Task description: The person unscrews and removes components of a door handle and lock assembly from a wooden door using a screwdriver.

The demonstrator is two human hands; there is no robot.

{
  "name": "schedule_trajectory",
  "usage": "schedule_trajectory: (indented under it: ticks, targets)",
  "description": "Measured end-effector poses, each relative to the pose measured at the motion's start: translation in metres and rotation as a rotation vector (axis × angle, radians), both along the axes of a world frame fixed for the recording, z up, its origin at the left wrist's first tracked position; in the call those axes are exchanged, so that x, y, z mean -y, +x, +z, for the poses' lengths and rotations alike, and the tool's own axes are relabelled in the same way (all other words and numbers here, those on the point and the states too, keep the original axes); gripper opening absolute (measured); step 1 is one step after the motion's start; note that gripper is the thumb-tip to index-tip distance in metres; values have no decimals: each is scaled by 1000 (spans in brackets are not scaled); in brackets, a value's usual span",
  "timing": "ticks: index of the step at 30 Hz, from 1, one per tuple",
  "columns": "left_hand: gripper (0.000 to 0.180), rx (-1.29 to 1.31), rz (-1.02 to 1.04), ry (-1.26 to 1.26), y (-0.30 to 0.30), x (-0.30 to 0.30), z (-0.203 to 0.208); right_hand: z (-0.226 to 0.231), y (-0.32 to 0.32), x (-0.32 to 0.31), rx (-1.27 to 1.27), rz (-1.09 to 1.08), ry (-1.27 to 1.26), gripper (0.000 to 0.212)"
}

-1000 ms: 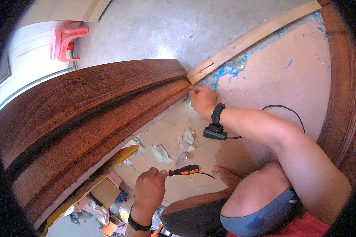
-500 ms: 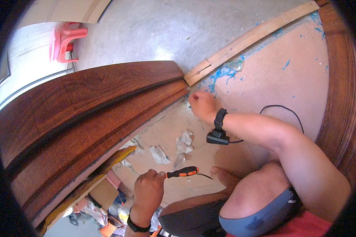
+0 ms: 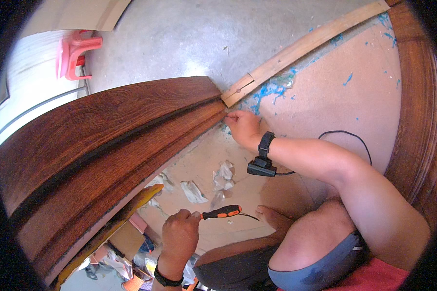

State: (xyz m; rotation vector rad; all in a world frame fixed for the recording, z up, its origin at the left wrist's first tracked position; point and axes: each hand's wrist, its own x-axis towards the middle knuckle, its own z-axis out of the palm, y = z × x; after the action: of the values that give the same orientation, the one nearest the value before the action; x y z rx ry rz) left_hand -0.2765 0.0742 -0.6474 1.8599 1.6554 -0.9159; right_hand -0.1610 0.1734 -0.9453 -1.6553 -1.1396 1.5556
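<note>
My left hand (image 3: 178, 236) is closed round one end of a screwdriver (image 3: 222, 212) with a black-and-orange handle. The handle sticks out to the right, and a thin dark curved piece shows past its far end. My right hand (image 3: 244, 127) has its fingers pinched together at the end of the dark brown wooden moulding (image 3: 131, 128), close to where a pale wooden plank (image 3: 296, 56) meets it. Whatever lies between those fingertips is hidden. A black strap with a small box (image 3: 261, 167) is round my right wrist.
Blue scraps (image 3: 272, 90) and crumpled pale wrapping (image 3: 193, 192) lie on the brown board (image 3: 335, 102). Another dark moulding (image 3: 415, 106) runs down the right side. A red plastic stool (image 3: 75, 54) stands far left. Mixed clutter (image 3: 141, 264) lies at lower left. A black cable (image 3: 347, 131) loops beside my right arm.
My right hand has shifted slightly left and its fingertips have come up to the moulding's end. My left hand keeps its grip on the screwdriver. The whole view has shifted a little.
</note>
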Motion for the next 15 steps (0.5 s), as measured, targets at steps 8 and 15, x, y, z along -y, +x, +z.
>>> schedule_trajectory:
  ticks: [8, 15]
  targets:
    - [8, -16, -21, -11, -1, -1, -2, -1, -4, 4, -112, -59, -103, 19]
    - [7, -10, -47, 7, -3, 1, -2, 1, 4, 19, -158, -102, -79, 18]
